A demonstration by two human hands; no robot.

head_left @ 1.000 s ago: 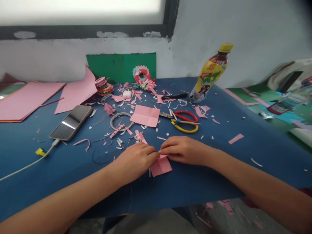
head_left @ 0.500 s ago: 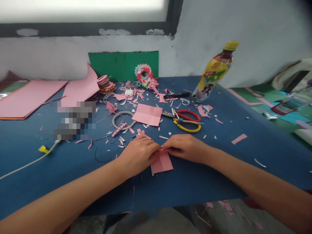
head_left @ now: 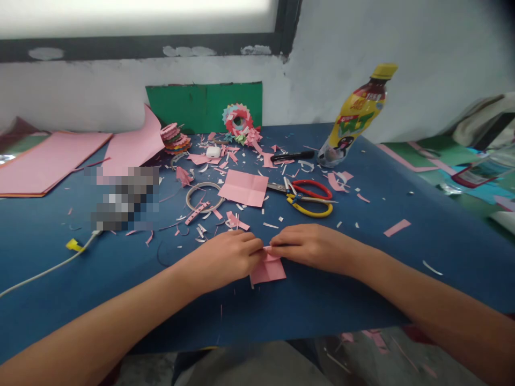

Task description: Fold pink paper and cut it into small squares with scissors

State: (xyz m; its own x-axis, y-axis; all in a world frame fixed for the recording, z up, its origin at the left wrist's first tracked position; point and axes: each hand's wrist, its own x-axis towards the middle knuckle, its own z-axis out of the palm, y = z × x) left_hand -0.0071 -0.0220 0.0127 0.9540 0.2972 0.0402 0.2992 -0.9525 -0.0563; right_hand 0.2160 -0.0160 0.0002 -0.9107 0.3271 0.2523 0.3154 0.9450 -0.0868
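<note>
Single camera here, worn on my head, looking forward and down over the blue table (head_left: 402,268), facing the wall (head_left: 422,64) behind it; close in, left hand (head_left: 225,256) and right hand (head_left: 316,246) near the table's front edge.

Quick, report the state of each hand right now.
Left hand: closed, fingertips pinching the top edge of the small pink paper.
Right hand: closed, pinching the same edge from the other side.
</note>
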